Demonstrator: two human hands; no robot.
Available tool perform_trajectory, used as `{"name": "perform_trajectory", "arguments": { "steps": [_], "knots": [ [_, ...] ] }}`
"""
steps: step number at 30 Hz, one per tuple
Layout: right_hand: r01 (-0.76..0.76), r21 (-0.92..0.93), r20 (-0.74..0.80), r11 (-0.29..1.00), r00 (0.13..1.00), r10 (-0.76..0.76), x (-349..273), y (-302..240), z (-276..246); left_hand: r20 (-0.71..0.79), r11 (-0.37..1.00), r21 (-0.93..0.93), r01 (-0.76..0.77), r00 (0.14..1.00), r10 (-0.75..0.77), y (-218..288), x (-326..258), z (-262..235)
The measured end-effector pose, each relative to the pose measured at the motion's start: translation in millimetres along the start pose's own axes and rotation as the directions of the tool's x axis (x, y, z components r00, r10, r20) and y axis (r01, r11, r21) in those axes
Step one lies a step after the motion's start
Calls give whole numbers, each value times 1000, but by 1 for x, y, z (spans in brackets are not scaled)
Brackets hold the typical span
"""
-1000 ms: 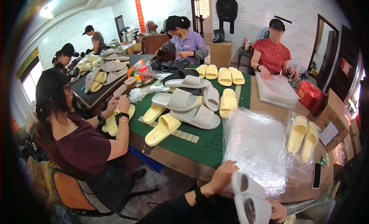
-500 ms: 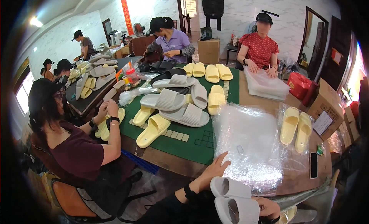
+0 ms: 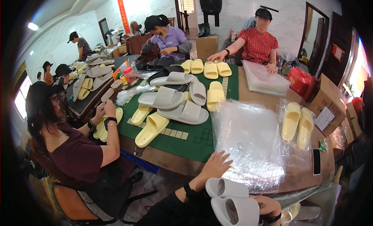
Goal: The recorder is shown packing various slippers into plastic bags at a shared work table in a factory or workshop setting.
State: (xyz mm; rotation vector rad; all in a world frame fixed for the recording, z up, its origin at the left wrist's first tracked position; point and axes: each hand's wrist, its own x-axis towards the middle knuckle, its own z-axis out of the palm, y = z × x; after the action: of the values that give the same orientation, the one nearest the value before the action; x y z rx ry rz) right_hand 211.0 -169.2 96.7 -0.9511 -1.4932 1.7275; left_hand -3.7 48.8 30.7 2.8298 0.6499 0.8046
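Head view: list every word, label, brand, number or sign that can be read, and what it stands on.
Nothing here reads clearly enough to quote.
Red wall banner: a column of characters, too small to read.
Cardboard box on the right: dark print, too small to read.
White label on that box: fine print, too blurred to read.
Purple shirt: a small pale mark, unreadable.
Gray slippers in the right hand: no lettering visible.

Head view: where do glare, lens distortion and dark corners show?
Head view: glare whitens the clear plastic bags, strongest near their lower edge; head view: the left-hand window looks washed out and skewed by the wide lens; head view: black fills the corners.
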Motion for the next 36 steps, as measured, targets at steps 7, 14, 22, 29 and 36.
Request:
{"name": "perform_trajectory", "arguments": {
  "steps": [7,14,22,29,36],
  "knots": [
    [158,-157,20,975,987,-157,14,-25,5,-49,998,-54,-22,999,19,0,-1,1],
    [214,-221,51,952,977,-207,3,-29,2,-48,976,-199,86,994,-97,13,12,-6],
    [-17,-377,-253,926,964,-85,-3,-49,13,-209,957,-278,78,968,-140,17,11,-21],
    [-178,-649,-479,740,851,-216,1,-54,13,-308,969,-231,92,937,-163,26,16,-30],
    [-353,-638,-657,684,714,-244,7,-36,14,-333,970,-233,75,930,-152,41,16,-32]
  ]
}}
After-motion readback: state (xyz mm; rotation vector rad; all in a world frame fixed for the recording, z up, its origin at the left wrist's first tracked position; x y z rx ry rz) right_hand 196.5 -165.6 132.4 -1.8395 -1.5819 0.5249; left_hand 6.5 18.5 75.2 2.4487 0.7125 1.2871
